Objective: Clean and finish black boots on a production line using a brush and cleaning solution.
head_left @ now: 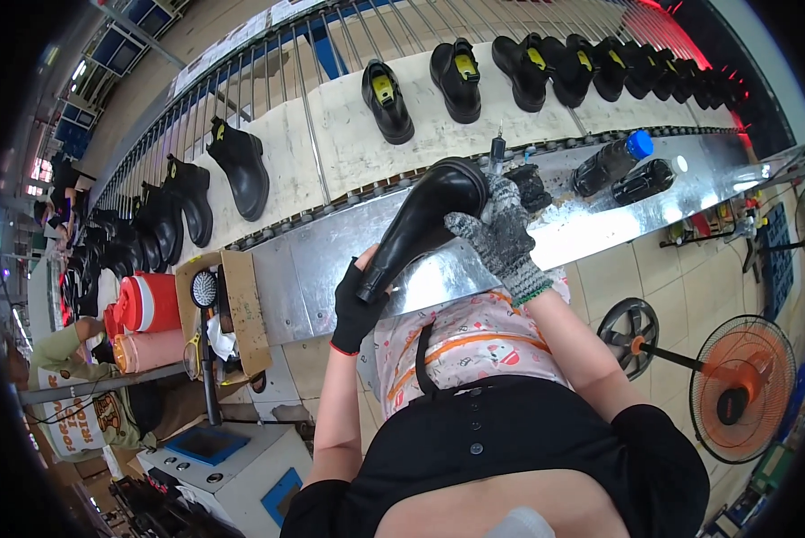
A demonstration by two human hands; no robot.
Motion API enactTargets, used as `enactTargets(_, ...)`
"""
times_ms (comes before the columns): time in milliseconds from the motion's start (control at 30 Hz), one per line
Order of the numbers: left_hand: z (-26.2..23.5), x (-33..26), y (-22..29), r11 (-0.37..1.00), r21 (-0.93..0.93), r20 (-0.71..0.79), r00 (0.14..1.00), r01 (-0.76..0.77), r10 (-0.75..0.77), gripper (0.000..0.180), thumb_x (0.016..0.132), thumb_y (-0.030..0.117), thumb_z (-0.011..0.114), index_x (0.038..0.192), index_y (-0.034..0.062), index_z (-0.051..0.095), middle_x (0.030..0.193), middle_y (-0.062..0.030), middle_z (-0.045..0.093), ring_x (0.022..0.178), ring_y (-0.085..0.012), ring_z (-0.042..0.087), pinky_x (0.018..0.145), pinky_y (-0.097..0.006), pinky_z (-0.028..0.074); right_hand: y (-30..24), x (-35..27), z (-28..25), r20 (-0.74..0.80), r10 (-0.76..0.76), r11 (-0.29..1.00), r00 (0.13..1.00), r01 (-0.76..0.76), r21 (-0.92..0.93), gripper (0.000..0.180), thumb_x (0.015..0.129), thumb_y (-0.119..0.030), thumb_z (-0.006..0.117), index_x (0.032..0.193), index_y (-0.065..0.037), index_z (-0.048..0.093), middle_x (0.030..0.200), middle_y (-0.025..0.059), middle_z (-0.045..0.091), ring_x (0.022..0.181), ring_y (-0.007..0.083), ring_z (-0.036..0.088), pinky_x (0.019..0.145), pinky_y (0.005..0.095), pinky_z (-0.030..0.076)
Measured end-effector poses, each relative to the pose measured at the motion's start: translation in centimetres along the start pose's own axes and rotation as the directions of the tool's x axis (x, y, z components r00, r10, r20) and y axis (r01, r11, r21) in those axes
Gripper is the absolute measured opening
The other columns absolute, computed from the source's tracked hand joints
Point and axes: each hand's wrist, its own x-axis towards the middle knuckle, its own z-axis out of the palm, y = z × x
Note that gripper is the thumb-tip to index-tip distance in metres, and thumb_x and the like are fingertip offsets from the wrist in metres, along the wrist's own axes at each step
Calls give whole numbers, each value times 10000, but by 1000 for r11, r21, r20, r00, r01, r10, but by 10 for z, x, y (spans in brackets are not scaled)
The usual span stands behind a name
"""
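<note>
A glossy black ankle boot [425,220] is held tilted over a shiny metal bench [591,229]. My left hand [356,309], in a black glove with a red cuff, grips the boot at its opening. My right hand [503,235], in a grey speckled knit glove, rests against the boot's side near the toe. A small tool with a thin tip [497,148] and a dark object [532,186] sit just behind my right hand.
A conveyor belt [349,134] behind the bench carries several black boots and shoes. Two dark bottles [627,166] lie on the bench at right. A cardboard box [237,314], red and pink jugs [147,309] and a machine stand left; two fans [739,386] stand right.
</note>
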Motion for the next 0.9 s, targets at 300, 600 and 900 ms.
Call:
enactTargets(300,-67,13,-16,952,285,125,980,113,-154,625,711,-81,615,1303,61,475,1202,-158,575,1147,-245,541,968,-319,409,-9,-5,11,-33,-110,994,993,109,-19,567,628,-383,806,1026,-33,602,985,147,567,967,319,516,872,433,389)
enactTargets(600,-3,71,114,892,375,-176,925,-254,338,495,706,86,699,1180,32,566,958,-131,578,889,-260,577,781,-329,455,-22,5,21,-23,-94,989,995,96,112,531,630,-330,806,1029,-36,613,947,131,609,906,298,569,809,402,436)
enactTargets(900,13,92,123,822,529,-103,946,-208,306,559,681,120,717,1204,32,537,970,-138,485,893,-302,521,753,-379,448,-27,8,38,-58,-101,974,993,111,200,519,650,-361,772,1005,-29,588,904,130,584,853,308,561,746,404,445)
